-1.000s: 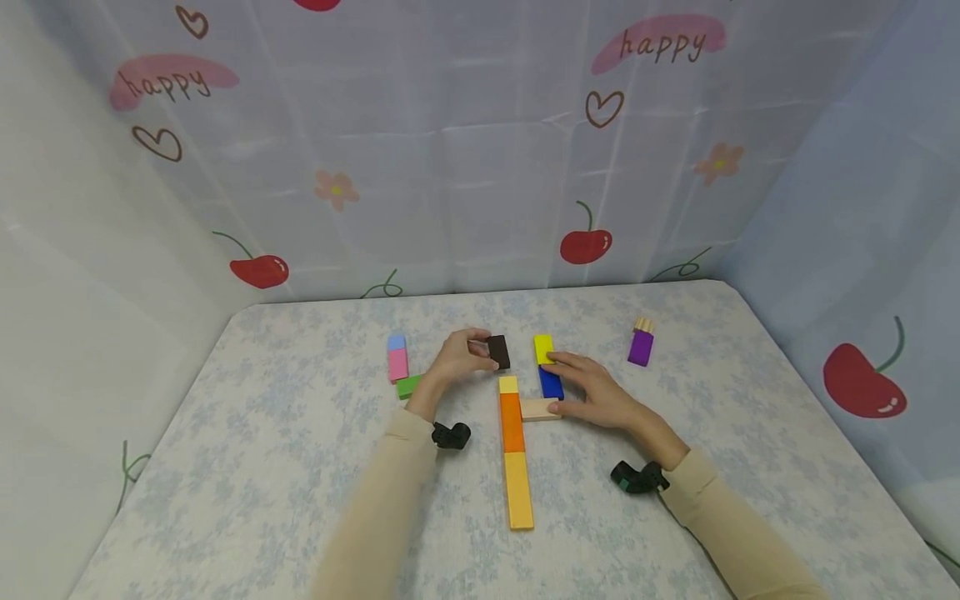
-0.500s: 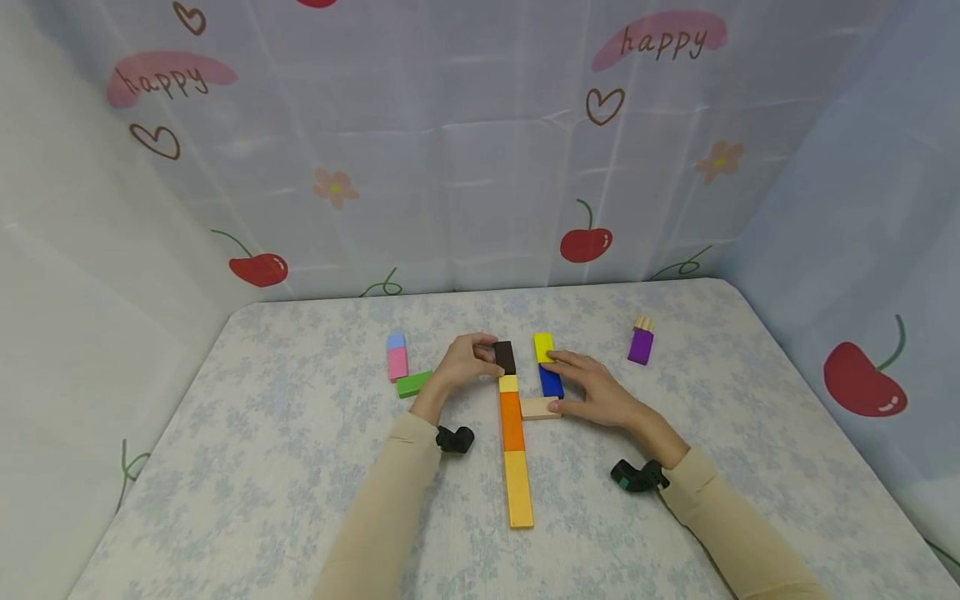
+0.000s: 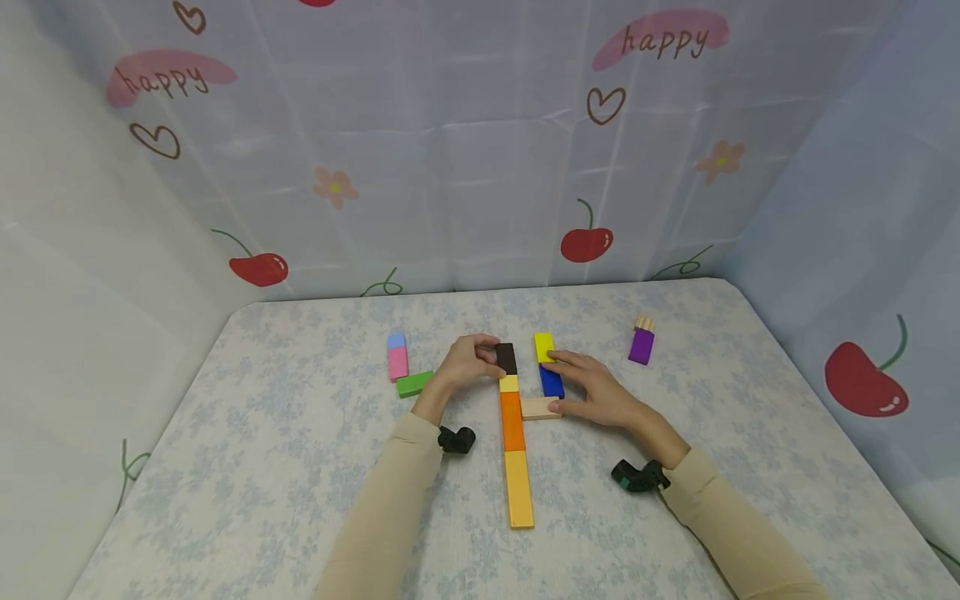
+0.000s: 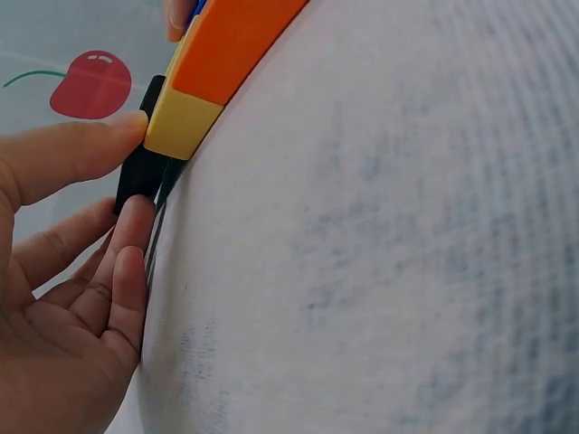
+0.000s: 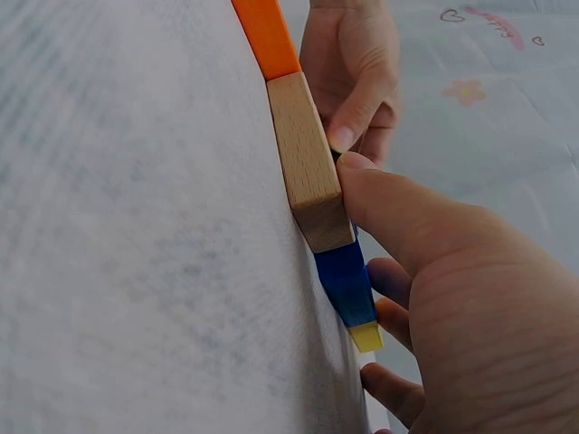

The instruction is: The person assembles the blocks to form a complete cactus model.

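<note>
In the head view my left hand [image 3: 463,367] pinches a black block [image 3: 506,358] at the far end of a straight row. That row runs through a small pale-yellow block [image 3: 508,383], an orange block [image 3: 512,421] and a long yellow block [image 3: 518,490]. The left wrist view shows the thumb on one side of the black block, fingertips at its lower edge. A plain wooden block [image 3: 537,408] juts right from the orange one. My right hand [image 3: 596,393] touches it with the thumb, while the fingers lie over a blue block [image 3: 551,382] and a bright yellow block [image 3: 543,347].
Left of the row lie a green block [image 3: 414,384], a pink block [image 3: 397,363] and a light-blue block [image 3: 396,340]. A purple block [image 3: 641,347] with thin wooden pieces [image 3: 644,322] is at the far right. A printed curtain [image 3: 480,167] hangs behind the table.
My left hand has moved the black block slightly right and nearer, from apart to the end of the row beside the pale-yellow block. The right hand has stayed in place.
</note>
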A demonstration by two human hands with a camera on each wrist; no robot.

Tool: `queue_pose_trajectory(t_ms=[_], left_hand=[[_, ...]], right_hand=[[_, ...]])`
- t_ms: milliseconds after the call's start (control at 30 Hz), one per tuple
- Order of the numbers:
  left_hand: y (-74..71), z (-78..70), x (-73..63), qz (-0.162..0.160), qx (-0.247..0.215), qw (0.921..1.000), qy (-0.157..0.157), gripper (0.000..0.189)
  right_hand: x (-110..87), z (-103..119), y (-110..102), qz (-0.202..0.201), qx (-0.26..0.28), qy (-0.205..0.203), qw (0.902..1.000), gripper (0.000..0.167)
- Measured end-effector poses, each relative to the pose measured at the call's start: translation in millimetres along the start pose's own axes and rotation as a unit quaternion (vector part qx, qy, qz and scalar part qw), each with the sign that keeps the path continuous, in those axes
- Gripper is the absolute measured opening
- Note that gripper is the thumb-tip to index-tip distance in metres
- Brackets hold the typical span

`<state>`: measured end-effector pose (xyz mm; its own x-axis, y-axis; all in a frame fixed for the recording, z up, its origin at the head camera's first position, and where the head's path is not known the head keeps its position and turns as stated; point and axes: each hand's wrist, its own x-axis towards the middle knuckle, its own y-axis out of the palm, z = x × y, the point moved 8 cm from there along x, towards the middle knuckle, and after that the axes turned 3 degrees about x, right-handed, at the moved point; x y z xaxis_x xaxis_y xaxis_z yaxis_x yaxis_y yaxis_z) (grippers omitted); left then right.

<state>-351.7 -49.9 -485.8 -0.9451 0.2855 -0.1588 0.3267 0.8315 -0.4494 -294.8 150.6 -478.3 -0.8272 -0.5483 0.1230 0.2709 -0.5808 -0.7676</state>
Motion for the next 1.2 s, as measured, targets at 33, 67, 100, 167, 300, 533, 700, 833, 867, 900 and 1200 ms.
queue_pose_trajectory(t_ms=[33, 67, 100, 167, 300, 533, 700, 833, 867, 900, 1200], left_hand=[[0.0, 0.4, 0.3, -0.001, 0.002, 1.0, -0.001, 0.055], [0.0, 0.7, 0.7, -0.001, 0.004, 1.0, -0.002, 0.055], [0.0, 0.7, 0.8, -0.001, 0.006, 1.0, -0.002, 0.055], [0.2, 1.3, 1.2, 0.0, 0.007, 1.0, -0.001, 0.055], [0.7, 1.2, 1.2, 0.004, 0.006, 1.0, 0.002, 0.056], [1.2, 0.2, 0.4, 0.011, 0.004, 0.9999, 0.001, 0.057], [0.9, 0.6, 0.4, 0.013, 0.009, 0.9999, 0.0, 0.058], [0.8, 0.9, 0.4, 0.014, 0.013, 0.9998, -0.001, 0.058], [0.8, 0.9, 0.3, 0.014, 0.014, 0.9998, -0.001, 0.058], [0.7, 0.8, 0.3, 0.014, 0.014, 0.9998, 0.0, 0.058], [0.4, -0.9, -0.6, 0.017, 0.017, 0.9997, 0.003, 0.058]], right_hand=[[-0.1, 0.1, 0.0, 0.0, 0.0, -0.002, 1.0, 0.064], [-0.2, 0.2, 0.0, 0.0, 0.0, -0.003, 1.0, 0.064], [-0.2, 0.2, 0.0, 0.0, 0.0, -0.004, 1.0, 0.064], [-0.3, 0.2, 0.0, -0.001, 0.0, -0.005, 1.0, 0.064], [-0.1, -0.2, 0.2, 0.0, 0.001, -0.002, 1.0, 0.064], [-0.1, -0.6, 0.9, 0.004, 0.005, 0.003, 1.0, 0.064], [-0.2, -2.0, 1.4, 0.002, 0.004, 0.0, 1.0, 0.064], [0.0, -1.9, 1.5, 0.002, 0.005, -0.001, 1.0, 0.064], [0.0, -1.8, 1.5, 0.002, 0.005, -0.001, 1.0, 0.064], [0.1, -1.8, 1.5, 0.002, 0.005, 0.0, 1.0, 0.063], [0.2, -1.2, 1.2, 0.003, 0.004, 0.003, 1.0, 0.064]])
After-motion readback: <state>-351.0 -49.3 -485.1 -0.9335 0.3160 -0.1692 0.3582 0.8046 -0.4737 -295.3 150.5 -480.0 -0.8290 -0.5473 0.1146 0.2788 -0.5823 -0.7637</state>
